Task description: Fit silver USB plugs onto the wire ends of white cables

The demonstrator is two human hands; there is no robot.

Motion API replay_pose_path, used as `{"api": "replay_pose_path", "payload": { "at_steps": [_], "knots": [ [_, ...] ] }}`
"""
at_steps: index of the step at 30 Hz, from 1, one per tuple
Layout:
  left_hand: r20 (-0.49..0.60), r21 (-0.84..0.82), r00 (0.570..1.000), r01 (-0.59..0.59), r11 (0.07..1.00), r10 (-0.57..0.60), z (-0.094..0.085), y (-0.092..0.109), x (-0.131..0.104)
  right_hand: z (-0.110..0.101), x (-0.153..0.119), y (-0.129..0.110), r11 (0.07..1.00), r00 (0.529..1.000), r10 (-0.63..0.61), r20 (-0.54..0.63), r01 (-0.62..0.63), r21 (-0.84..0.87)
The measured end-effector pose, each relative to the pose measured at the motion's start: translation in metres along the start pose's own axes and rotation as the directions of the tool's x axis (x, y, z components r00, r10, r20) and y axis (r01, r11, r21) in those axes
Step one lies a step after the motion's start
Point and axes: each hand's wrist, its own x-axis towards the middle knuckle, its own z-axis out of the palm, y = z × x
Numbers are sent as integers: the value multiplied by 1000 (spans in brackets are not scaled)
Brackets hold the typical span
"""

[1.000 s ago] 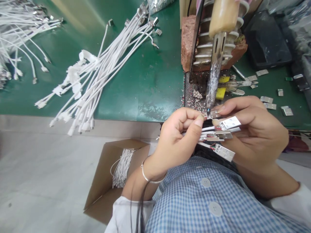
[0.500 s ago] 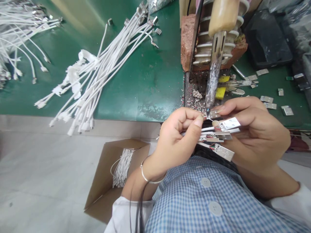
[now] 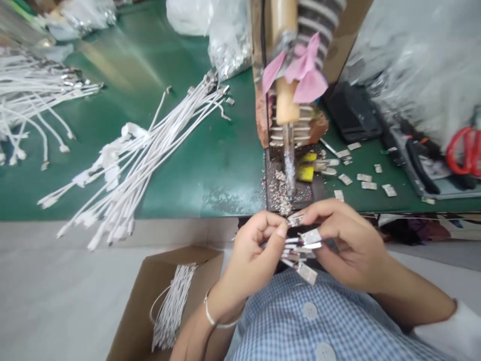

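My left hand [image 3: 259, 253], closed, pinches several white USB cables whose bare metal plugs [image 3: 307, 273] fan out past the thumb to the right. My right hand [image 3: 349, 245] is closed, its fingertips on the uppermost small metal USB plug [image 3: 295, 220] beside my left fingertips. Thin wires show where some plugs meet their cables. A soldering iron [image 3: 289, 163] with a wooden handle points tip down just beyond my hands, apart from the plug. It looks blurred.
Solder crumbs and a yellow sponge [image 3: 306, 173] lie under the iron. Loose plug shells [image 3: 364, 177], a black phone-like slab [image 3: 351, 113] and red-handled scissors [image 3: 466, 150] are at right. White cable bundles [image 3: 161, 140] lie left. A cardboard box [image 3: 131, 306] with cables stands below.
The plug has come away from the iron's tip; both hands now sit below it, nearer my body. The view has tilted up, showing more of the table.
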Motion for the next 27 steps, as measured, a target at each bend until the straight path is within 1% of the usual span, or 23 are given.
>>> {"api": "replay_pose_path", "payload": {
  "at_steps": [3, 4, 5, 6, 7, 8, 9, 10, 11, 12, 13, 15, 17, 20, 24, 27],
  "knots": [
    [49, -51, 998, 51, 997, -48, -4, -6, -4, -12, 1, -6, 999, 988, -35, 149, 29, 45],
    [57, -58, 996, 70, 996, -66, -5, -7, -6, -18, 3, -8, 999, 980, -36, 194, 30, 32],
    [55, -57, 995, 88, 994, -85, -5, -8, -8, -25, 5, -8, 1000, 977, -22, 211, 23, -1],
    [42, -51, 994, 105, 993, -103, -5, -9, -10, -33, 8, -6, 999, 982, 5, 189, 5, -53],
    [23, -42, 992, 121, 992, -120, -4, -9, -12, -43, 11, -2, 992, 990, 41, 136, -24, -122],
    [4, -32, 991, 135, 990, -135, -4, -9, -15, -53, 16, 6, 976, 996, 82, 46, -71, -204],
    [-7, -20, 990, 143, 990, -143, -4, -8, -17, -65, 22, 16, 949, 989, 135, -55, -145, -281],
    [-8, -9, 989, 146, 989, -146, -3, -8, -19, -76, 28, 28, 901, 978, 185, -98, -209, -381],
    [-6, -3, 989, 145, 989, -145, -3, -9, -20, -87, 34, 41, 828, 961, 232, -153, -277, -488],
    [-5, -1, 990, 144, 990, -144, -4, -9, -21, -96, 41, 55, 727, 941, 299, -158, -332, -602],
    [-6, -3, 990, 144, 990, -144, -4, -10, -21, -105, 47, 67, 687, 934, 316, -166, -346, -639],
    [-10, -6, 989, 146, 989, -146, -6, -14, -22, -116, 55, 87, 647, 926, 351, -140, -348, -679],
    [-19, 0, 990, 143, 990, -143, -7, -18, -21, -121, 60, 97, 626, 917, 385, -102, -340, -701],
    [-34, -4, 991, 132, 991, -132, -6, -21, -20, -120, 59, 100, 607, 907, 416, -72, -336, -721],
    [-64, -20, 988, 137, 990, -138, -5, -24, -20, -114, 57, 101, 614, 907, 415, -75, -340, -712],
    [-78, -42, 987, 136, 990, -139, -7, -34, -21, -110, 57, 104, 641, 914, 393, -100, -351, -683]
  ]
}}
